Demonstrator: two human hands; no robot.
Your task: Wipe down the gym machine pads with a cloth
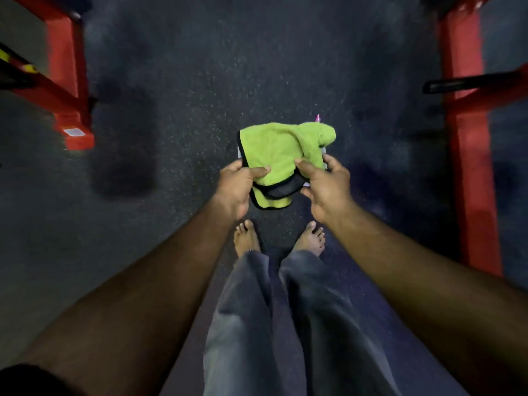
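Trousers (285,324) fill the bottom of the view, grey and loose, with two bare feet (247,237) standing on the dark speckled floor (177,90) just past their hems. Above the feet both forearms reach forward and meet at the cloth (274,155), a lime-green square with black edging, held in the air over the floor. The left hand (237,187) pinches its near left edge, thumb laid on top and the other fingers tucked beneath. The right hand (325,187) pinches the right side the same way, thumb on the green face and fingers curled behind. Between them the cloth lies partly folded, a doubled corner hanging toward the feet and a bunched lump at its far right. Something pale and flat peeks out from under the cloth, with a small pink tip beyond it; what it is cannot be told.

Farther off, a red frame (71,81) stands at the left and another red upright (468,167) at the right, each blurred. No pad is visible anywhere.

Judging from this, the wiping has not begun: the cloth is only being folded or readied in hand, touching no machine. All the pads appear left to do.
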